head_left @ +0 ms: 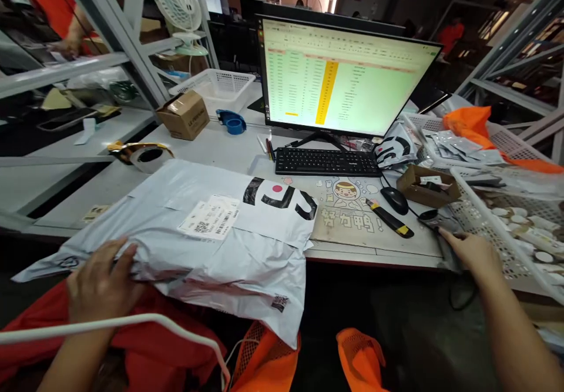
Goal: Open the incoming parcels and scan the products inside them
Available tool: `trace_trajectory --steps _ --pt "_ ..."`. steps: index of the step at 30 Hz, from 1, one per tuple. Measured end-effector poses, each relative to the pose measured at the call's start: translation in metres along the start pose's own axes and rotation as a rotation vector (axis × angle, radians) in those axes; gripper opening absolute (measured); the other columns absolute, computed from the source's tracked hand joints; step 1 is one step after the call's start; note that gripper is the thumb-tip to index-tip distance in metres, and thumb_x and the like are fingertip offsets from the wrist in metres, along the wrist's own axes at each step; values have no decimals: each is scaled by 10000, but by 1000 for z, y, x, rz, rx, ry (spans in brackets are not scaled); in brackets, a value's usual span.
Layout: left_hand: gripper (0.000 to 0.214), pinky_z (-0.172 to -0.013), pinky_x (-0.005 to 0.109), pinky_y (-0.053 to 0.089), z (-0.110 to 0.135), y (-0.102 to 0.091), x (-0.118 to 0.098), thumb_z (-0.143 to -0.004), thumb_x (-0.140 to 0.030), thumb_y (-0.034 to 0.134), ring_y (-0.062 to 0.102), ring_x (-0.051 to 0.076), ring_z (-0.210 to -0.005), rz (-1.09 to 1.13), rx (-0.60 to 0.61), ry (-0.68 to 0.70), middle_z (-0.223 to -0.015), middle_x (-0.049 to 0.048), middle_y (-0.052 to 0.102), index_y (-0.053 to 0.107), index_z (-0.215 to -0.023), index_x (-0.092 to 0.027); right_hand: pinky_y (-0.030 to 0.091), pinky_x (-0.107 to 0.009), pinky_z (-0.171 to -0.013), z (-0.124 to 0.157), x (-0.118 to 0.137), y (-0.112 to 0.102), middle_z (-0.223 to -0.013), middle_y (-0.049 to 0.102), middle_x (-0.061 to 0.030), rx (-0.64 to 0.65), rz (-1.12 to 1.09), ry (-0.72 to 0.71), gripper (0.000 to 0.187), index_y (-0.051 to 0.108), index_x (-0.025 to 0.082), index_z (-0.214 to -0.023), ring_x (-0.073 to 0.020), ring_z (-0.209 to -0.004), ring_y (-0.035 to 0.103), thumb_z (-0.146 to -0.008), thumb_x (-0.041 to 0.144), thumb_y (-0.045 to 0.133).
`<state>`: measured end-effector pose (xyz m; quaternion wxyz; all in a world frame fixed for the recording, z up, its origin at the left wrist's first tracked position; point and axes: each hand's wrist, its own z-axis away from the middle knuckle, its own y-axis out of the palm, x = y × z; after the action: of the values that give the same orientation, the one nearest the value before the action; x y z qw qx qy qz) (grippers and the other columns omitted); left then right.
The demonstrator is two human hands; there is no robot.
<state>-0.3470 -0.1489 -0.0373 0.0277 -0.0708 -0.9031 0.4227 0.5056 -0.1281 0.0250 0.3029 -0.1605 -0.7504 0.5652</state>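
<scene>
A large, pale plastic mailing bag (176,198) lies across the left of the desk and hangs over its front edge. It bears a white shipping label (210,218) with a barcode and a bold black logo with a pink dot. My left hand (103,280) holds the bag's near left edge, fingers bent over the plastic. At the desk's right front edge, my right hand (473,257) is closed around a dark barcode scanner (448,254), partly hidden by the fingers. Close by lie a black mouse (394,200) and a black-and-yellow box cutter (390,218).
Behind the bag stand a small carton (184,114), a blue tape dispenser (232,123) and a tape roll (143,156). A monitor (343,80) rises behind a keyboard (326,161). White baskets (506,257) line the right side. A white tube (145,319) crosses the lower left.
</scene>
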Motion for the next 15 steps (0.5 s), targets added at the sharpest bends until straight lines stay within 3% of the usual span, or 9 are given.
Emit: trace_trajectory --steps 2,4,6,8,10,12,15 --pt "1022 -1132 712 429 3 7 -3 -810 -277 702 450 421 -1485 45 -42 -51 -1690 -52 327 153 -1618 -581 499 -622 -766 4 18 -2 -750 646 -204 -45 139 22 549 701 209 -687 -467 -873 676 -790 733 574" --pt "1049 -1162 728 390 5 13 -6 -769 -295 717 406 434 -1508 75 -80 -60 -1702 -66 303 169 -1619 -574 501 -576 -857 7 56 0 -961 698 -268 -62 150 -82 592 758 123 -885 -450 -1000 670 -890 647 484" --pt "1086 -1174 743 349 5 18 -8 -727 -321 732 364 464 -1524 110 -102 -30 -1719 -25 284 177 -1639 -526 509 -450 -920 8 108 10 -1042 731 -209 2 72 -225 530 761 132 -995 -350 -1033 674 -933 564 461" --pt "1125 -1181 747 320 4 20 -10 -697 -345 746 324 489 -1536 143 -113 -1 -1732 21 260 175 -1658 -472 503 -406 -939 2 163 29 -1110 739 -199 168 -53 -408 507 746 102 -1099 -317 -1046 668 -974 490 444" --pt "1166 -1201 732 298 4 22 -12 -679 -356 772 294 497 -1546 153 -130 13 -1740 43 240 163 -1669 -437 477 -367 -996 -8 212 51 -1195 727 -180 200 -72 -489 461 734 110 -1163 -290 -1108 645 -979 437 467" --pt "1195 -1237 698 269 5 23 -16 -670 -340 795 278 489 -1556 135 -152 -2 -1746 39 221 154 -1676 -418 436 -387 -1055 -19 248 71 -1280 690 -203 172 -61 -516 467 696 94 -1247 -307 -1194 593 -976 414 492" --pt "1222 -1253 681 256 12 23 -22 -662 -262 776 259 478 -1567 113 -150 -20 -1753 31 186 118 -1681 -413 385 -455 -1081 -32 279 92 -1316 651 -248 121 -34 -529 512 633 65 -1330 -353 -1246 527 -968 410 522"
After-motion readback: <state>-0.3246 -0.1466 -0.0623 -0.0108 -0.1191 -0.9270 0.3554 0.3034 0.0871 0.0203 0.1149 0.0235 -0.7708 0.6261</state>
